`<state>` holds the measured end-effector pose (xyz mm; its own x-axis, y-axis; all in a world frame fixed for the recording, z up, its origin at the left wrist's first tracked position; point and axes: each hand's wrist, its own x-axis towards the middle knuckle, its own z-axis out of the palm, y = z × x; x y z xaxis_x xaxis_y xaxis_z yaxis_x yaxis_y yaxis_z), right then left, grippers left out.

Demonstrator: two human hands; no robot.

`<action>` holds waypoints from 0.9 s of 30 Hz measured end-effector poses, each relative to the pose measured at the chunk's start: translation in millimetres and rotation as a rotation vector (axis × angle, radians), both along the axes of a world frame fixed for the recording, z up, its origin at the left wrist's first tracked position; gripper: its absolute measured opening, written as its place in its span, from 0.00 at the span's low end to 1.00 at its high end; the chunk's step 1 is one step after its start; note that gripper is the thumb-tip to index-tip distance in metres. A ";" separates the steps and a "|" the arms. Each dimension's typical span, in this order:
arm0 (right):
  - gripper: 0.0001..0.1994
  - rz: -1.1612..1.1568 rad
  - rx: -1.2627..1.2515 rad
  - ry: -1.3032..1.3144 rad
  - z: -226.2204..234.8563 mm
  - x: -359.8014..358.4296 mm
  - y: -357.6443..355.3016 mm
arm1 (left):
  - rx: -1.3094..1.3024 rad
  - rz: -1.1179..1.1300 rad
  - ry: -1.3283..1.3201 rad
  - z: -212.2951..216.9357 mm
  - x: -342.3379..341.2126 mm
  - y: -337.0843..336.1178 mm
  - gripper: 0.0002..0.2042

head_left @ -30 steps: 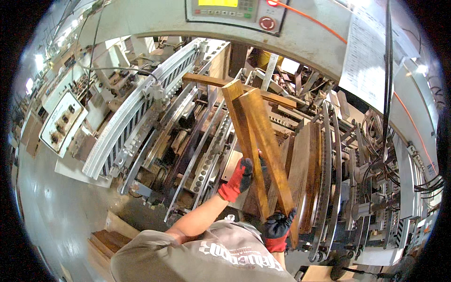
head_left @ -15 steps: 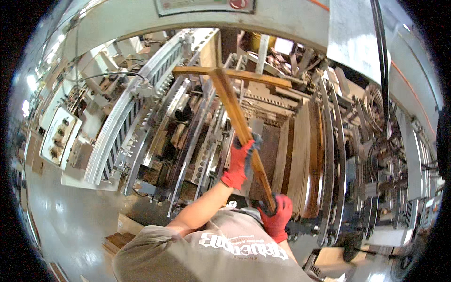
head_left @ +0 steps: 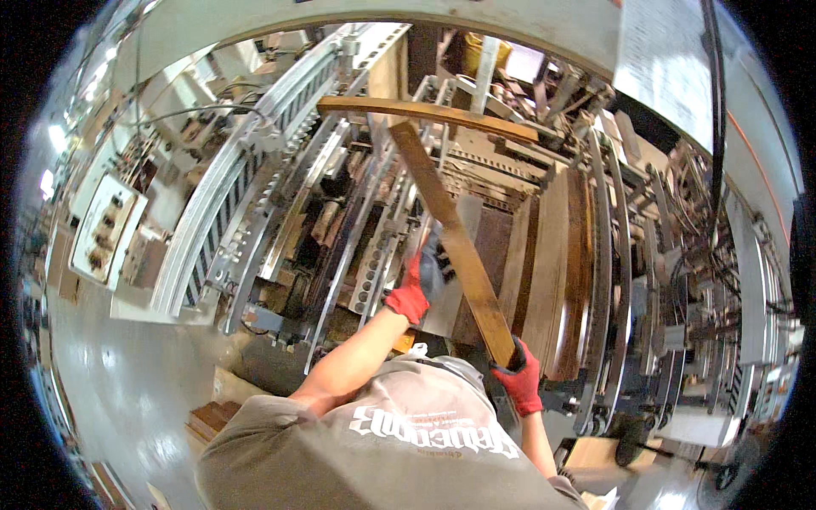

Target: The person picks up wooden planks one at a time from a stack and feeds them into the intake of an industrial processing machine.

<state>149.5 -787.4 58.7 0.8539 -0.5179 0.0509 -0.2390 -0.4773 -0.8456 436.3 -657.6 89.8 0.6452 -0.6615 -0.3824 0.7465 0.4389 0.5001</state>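
Long brown wooden slats (head_left: 450, 246) — stood on edge, clasped by red-gloved left hand (head_left: 418, 285) midway, right hand (head_left: 518, 374) closed around the bottom end — best kept square to the stacked boards (head_left: 552, 263).

We find the left hand (head_left: 418, 285) blurred, its fingers partly hidden behind the wooden strip (head_left: 455, 242). The strip's lower end is covered by the right hand (head_left: 517, 374). Parts behind the strip are too cluttered to identify.

Carrier: large grey metal feeding machine with curved rails (head_left: 255, 170) is standing on the floor.
On it: brown upright wooden boards (head_left: 552, 263) are leaning between the rails.
Floor: glossy grey concrete floor (head_left: 110, 382) is carrying stacked brown wood pieces (head_left: 212, 418).
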 end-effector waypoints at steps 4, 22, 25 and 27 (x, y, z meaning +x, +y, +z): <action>0.29 0.036 0.357 -0.005 7.4 -1.7 1.1 | -0.121 -0.118 -0.108 22.9 -50.6 -10.7 0.25; 0.33 0.075 0.763 0.086 34.5 -8.3 -71.5 | -0.156 -0.148 0.211 -54.6 -27.0 -16.4 0.19; 0.34 0.081 0.739 0.115 28.5 -19.2 -89.0 | -0.114 -0.142 0.157 -47.8 -30.9 -18.8 0.22; 0.33 0.016 0.665 0.119 29.3 -20.2 -85.5 | -0.218 -0.219 0.101 -90.9 -21.5 -12.7 0.23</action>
<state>129.4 -872.9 88.1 0.8418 -0.3935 -0.3694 -0.3460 0.1319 -0.9289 414.8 -670.3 -1.1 0.4443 -0.8540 -0.2708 0.8761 0.3509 0.3308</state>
